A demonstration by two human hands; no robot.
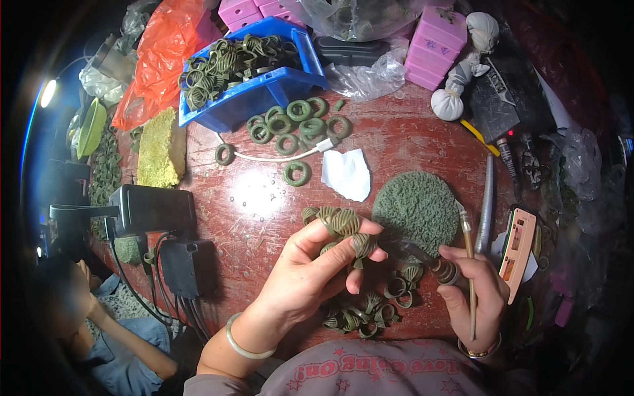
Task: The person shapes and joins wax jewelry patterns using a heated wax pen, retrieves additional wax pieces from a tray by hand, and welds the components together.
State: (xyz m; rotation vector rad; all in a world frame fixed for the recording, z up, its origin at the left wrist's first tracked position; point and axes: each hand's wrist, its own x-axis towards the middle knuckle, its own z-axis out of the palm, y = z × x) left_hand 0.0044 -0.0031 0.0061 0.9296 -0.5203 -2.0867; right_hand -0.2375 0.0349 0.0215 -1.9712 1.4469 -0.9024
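My left hand (pixel 300 274) is closed around several ribbed olive-green rings (pixel 340 222), pinched between thumb and fingers above the table. To its right, my right hand (pixel 477 290) grips a dark tool with a round, ridged handle end (pixel 446 271), its thin shaft pointing toward the rings; its exact kind is unclear. A slim paintbrush (pixel 471 290) with a pale tip also sits among the right hand's fingers. Beneath both hands lies a pile of ribbed rings (pixel 370 310) near the table's front edge. A round green textured pad (pixel 417 210) is just beyond the right hand.
A blue bin (pixel 264 99) full of ribbed rings stands at the back. Smooth green rings (pixel 287 125), a white cable (pixel 271 158) and torn paper (pixel 347 174) lie before it. At left are a yellow sponge (pixel 160 148) and black boxes (pixel 158 208); a person (pixel 132 350) sits there.
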